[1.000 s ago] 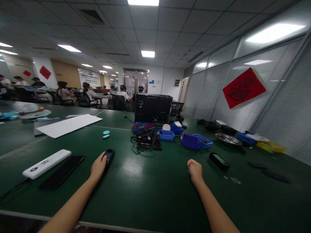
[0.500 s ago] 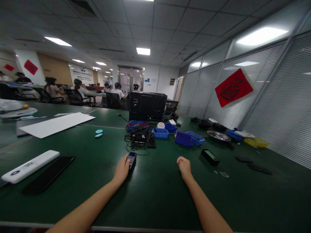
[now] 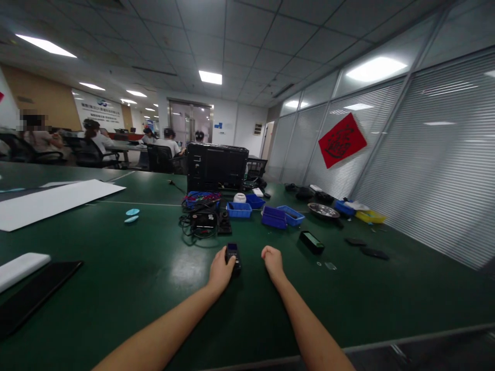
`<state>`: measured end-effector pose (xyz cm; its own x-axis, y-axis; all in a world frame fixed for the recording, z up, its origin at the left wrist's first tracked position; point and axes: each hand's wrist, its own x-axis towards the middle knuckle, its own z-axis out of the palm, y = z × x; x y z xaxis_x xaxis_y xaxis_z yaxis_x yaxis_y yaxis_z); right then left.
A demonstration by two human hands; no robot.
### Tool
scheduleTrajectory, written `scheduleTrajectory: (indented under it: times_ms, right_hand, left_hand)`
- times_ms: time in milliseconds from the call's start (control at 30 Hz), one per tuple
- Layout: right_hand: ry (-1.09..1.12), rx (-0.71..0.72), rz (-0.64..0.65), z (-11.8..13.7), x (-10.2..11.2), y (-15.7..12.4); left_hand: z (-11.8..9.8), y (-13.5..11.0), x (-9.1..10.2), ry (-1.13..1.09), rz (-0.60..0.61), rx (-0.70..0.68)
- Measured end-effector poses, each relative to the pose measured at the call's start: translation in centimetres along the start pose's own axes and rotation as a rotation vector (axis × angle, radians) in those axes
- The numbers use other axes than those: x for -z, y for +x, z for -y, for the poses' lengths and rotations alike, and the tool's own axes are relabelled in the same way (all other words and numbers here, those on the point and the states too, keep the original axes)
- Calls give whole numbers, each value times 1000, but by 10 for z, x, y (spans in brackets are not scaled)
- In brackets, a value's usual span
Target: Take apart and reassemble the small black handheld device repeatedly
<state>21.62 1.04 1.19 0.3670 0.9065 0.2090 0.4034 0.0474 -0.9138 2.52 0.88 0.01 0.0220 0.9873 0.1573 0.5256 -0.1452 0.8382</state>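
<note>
A left hand (image 3: 221, 273) grasps a black handheld device (image 3: 233, 256), near right of the cable tangle (image 3: 199, 206) | The right hand (image 3: 274, 264) clenches, seemingly empty, farther right of the tangle | Risk: a forward slip could snag the device there

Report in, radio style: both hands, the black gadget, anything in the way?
Left hand gripping black gadget. Right hand curled in a fist, apart from it. Tangled cables lie beyond, touching neither hand.
</note>
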Motion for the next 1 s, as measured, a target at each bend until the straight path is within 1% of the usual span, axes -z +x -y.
scheduleTrajectory:
  times_ms: [100,200,300,400,433,500,600,833,1000]
  right_hand:
    - [-27,25,8,1,-2,-2]
    - [-106,120,6,10,-4,-9]
    - [-250,276,-23,27,-11,-26]
    - [-485,394,5,40,-25,-43]
    - [-571,395,23,42,-30,-47]
    - [-720,349,79,41,-37,-52]
    - [-837,286,136,35,-39,-48]
    - [-884,169,96,26,-15,-25]
    - [-861,43,54,17,6,-7]
  left_hand:
    - [-3,0,-9,-44,8,-88]
    - [-2,3,-13,-109,53,-150]
    - [0,6,-13,-165,105,-127]
    - [2,8,-13,-210,135,-116]
    - [2,8,-13,-223,144,-120]
    - [4,8,-13,-240,163,-131]
    - [6,7,-13,-247,183,-151]
    - [5,3,-9,-179,203,-204]
    - [5,1,-6,-131,223,-217]
